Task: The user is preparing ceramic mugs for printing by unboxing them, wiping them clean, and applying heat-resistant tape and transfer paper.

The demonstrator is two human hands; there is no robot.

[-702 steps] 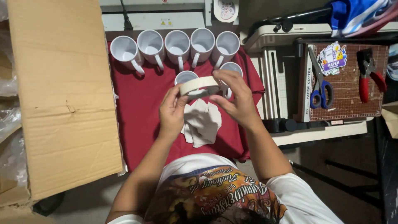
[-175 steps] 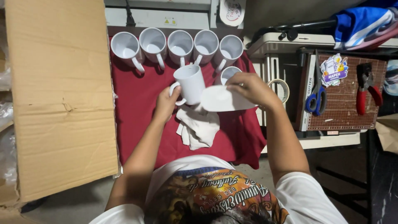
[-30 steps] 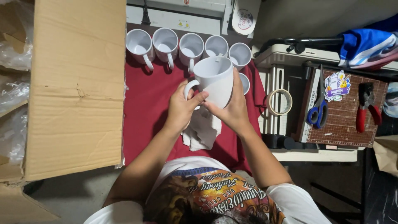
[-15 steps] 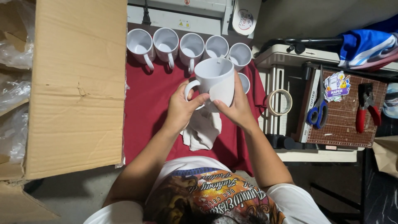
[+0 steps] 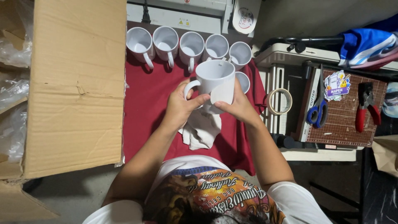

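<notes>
I hold a white mug (image 5: 213, 81) upright in both hands above a red cloth (image 5: 143, 97). My left hand (image 5: 180, 108) grips it by the handle side, thumb across the front. My right hand (image 5: 238, 108) presses a white sheet wrapped against the mug's right side. A crumpled white rag (image 5: 201, 132) lies on the cloth just under my hands. A row of several white mugs (image 5: 166, 41) stands along the far edge of the cloth, and one more mug (image 5: 243, 81) peeks out behind the held one.
A large cardboard box flap (image 5: 74, 79) fills the left. A roll of tape (image 5: 279, 101) rests on a machine to the right. Blue-handled scissors (image 5: 318, 108) and red-handled pliers (image 5: 365, 108) lie on a brown cutting mat (image 5: 346, 124). A blue garment (image 5: 367, 43) sits far right.
The mug stays in both hands at about the same place over the last second; my fingers shift slightly on it. Much earlier I held the tape roll, which now lies on the machine.
</notes>
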